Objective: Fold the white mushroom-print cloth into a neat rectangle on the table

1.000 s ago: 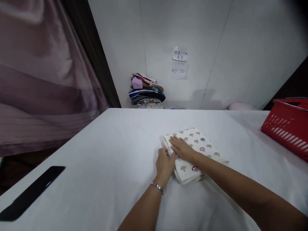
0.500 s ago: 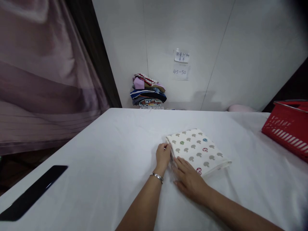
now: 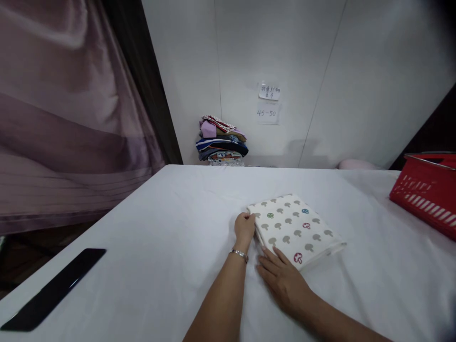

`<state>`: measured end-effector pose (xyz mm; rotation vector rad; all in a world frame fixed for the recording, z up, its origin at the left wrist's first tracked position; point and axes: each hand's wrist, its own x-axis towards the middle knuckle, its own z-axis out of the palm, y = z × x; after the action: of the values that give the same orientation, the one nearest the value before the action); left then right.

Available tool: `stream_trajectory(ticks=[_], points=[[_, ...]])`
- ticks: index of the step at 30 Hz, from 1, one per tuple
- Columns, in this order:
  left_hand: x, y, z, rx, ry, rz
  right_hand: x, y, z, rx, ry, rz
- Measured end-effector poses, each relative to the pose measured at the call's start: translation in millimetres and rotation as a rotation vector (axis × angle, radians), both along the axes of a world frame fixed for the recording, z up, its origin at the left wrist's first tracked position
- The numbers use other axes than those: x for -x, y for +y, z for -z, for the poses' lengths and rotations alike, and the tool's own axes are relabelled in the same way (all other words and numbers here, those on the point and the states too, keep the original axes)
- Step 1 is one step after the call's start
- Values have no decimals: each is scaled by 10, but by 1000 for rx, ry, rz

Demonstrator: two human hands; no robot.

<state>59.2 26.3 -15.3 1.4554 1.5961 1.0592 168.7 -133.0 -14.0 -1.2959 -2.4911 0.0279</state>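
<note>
A folded white cloth (image 3: 290, 228) printed with grey, green, blue and red mushrooms lies on the white-covered table (image 3: 160, 266). At its left edge, my left hand (image 3: 245, 227) is closed, with thumb and fingers pinching the cloth's side; a bracelet circles that wrist. My right hand (image 3: 281, 278) rests lower down along the near left edge. Its fingers are stretched out, the tips touching the cloth near the lower corner.
A black flat strip (image 3: 55, 289) lies at the table's left. To the right stands a red plastic basket (image 3: 425, 190) with a metal handle. Folded fabrics (image 3: 223, 142) are stacked by the wall beyond the far edge. A pinkish curtain (image 3: 71, 118) hangs at the left.
My right hand has slid down along the cloth's edge toward the near corner. The cloth's left edge lies flatter. My left hand stays at the edge; the whole view has shifted slightly.
</note>
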Motion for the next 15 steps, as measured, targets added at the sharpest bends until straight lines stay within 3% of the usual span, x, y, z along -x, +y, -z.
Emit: stream_trajectory(ticks=[5, 9, 11, 15], points=[[-4, -20, -4, -1, -4, 3, -101, 36, -251, 192, 94, -40], [-12, -48, -14, -17, -9, -5, -197, 248, -424, 143, 169, 103], [-13, -52, -11, -24, -11, -7, -187, 353, -398, 132, 130, 165], [-15, -31, 6, -26, -12, -3, -71, 407, -179, 182, -1, 142]])
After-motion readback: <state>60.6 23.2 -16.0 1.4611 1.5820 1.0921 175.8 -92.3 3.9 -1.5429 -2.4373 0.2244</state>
